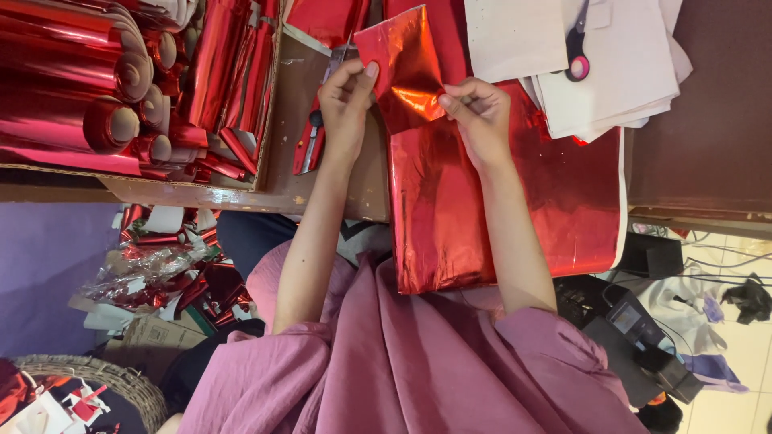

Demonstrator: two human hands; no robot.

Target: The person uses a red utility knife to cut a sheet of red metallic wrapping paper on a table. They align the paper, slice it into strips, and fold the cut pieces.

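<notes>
Both the left hand and right hand pinch a small shiny red foil sheet above a larger red foil stack, with rolled red foil tubes boxed alongside.

A cardboard box full of red foil rolls sits at one end of the desk, with a red utility knife just beside it. Scissors lie on a pile of pale paper sheets, and a woven basket stands on the floor.

hands, red foil sheet, scissors
</notes>
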